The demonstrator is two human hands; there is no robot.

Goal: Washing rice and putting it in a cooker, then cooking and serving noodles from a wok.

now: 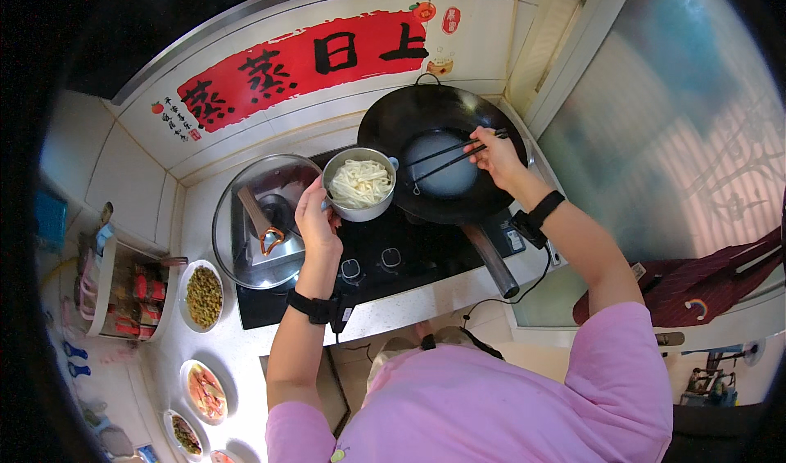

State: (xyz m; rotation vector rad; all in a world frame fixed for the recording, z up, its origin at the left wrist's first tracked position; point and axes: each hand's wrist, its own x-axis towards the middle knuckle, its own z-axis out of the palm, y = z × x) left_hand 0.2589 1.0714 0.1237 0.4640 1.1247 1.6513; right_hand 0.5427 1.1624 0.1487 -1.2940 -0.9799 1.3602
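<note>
My left hand [317, 219] grips the side of a small metal pot [362, 216] with blue handles, holding it above the cooktop just left of the wok. Pale, flat noodles [359, 183] are heaped in it. In my right hand [496, 161] is a pair of black chopsticks [451, 151], their tips pointing left over the wok. A single noodle loop [417, 189] seems to hang at the lower tip. The black wok [509, 113] holds cloudy, whitish liquid [451, 171], and its long handle [491, 260] points towards me.
A glass lid [230, 205] covers the left burner of the black cooktop [264, 309]. Plates of chopped greens [204, 297] and sliced meat-like food [207, 392] line the left counter, beside a rack of seasoning jars [147, 306]. A frosted glass door [663, 156] stands at right.
</note>
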